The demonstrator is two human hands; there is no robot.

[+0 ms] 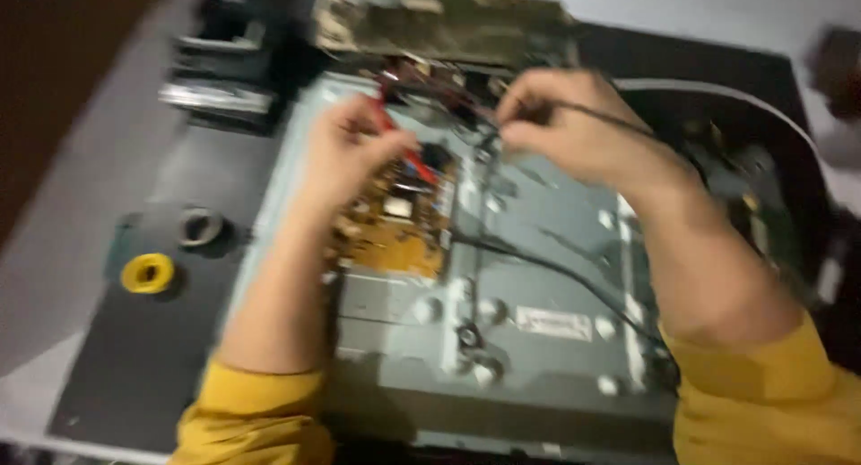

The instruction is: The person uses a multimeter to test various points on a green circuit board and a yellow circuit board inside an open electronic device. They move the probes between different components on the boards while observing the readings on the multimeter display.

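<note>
Brightness: moderate, even indoor light; the grey metal chassis [538,277] reads clearly, the dark surface [152,357] stays dull.
Source: seemingly overhead, though no lamp is in view.
Shadows: soft, under both forearms and along the chassis's near edge.
Glare: faint sheen on the screw bosses and the yellow tape roll [148,273].
Blur: strong motion smear across the whole frame; left hand [354,147], right hand [569,124] and the thin wires lose their edges.
Corners: top left falls to a dark brown, featureless blur.
</note>
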